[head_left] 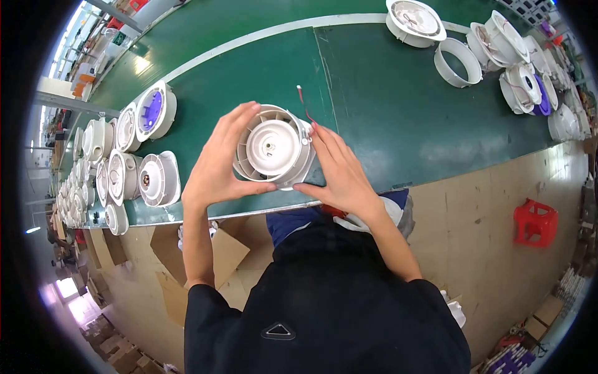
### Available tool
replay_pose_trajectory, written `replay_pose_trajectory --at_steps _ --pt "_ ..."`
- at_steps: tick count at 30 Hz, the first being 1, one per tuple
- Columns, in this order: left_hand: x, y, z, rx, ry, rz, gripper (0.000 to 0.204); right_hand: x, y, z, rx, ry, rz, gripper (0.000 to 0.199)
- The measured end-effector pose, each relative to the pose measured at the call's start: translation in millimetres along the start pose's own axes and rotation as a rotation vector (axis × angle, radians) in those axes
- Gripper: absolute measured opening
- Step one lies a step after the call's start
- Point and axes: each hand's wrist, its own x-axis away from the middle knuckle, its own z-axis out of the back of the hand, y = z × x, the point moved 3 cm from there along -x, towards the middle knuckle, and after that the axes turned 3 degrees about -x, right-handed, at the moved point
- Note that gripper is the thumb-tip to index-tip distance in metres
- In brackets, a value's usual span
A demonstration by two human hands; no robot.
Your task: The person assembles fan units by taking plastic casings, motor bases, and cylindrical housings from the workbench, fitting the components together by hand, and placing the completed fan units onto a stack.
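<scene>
A round white plastic fan housing point(272, 148) rests on the green table near its front edge. It has a hub in the middle and ribs around its ring. My left hand point(219, 159) curves around its left side, with the thumb at the near rim and the fingers at the far rim. From the right, my right hand point(341, 167) grips it, fingertips by the small clip on the rim and thumb low at the near edge. A thin red wire point(303, 103) with a white plug runs out from the housing beside my right fingertips.
Several white housings point(159, 177) crowd the table's left end, one with a purple insert point(151, 111). More stand at the far right, near a loose white ring point(458, 62). An open cardboard box point(229, 254) lies below the table; a red stool point(536, 223) stands right.
</scene>
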Motion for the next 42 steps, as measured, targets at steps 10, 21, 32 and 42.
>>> replay_pose_trajectory --at_steps 10,21,32,42 --pt "9.1 14.7 -16.0 -0.056 0.190 0.142 0.110 4.4 -3.3 -15.8 0.167 0.025 -0.048 0.093" --pt "9.5 0.5 -24.1 0.084 0.138 0.122 0.112 5.1 -1.7 -17.6 0.155 0.012 -0.042 0.086" --pt "20.7 15.4 -11.3 0.054 0.312 0.198 0.109 12.7 -10.0 -21.0 0.206 0.122 -0.060 0.084" --pt "20.8 13.3 -18.0 0.042 0.221 0.230 0.106 12.2 -7.9 -21.6 0.192 0.107 -0.076 0.085"
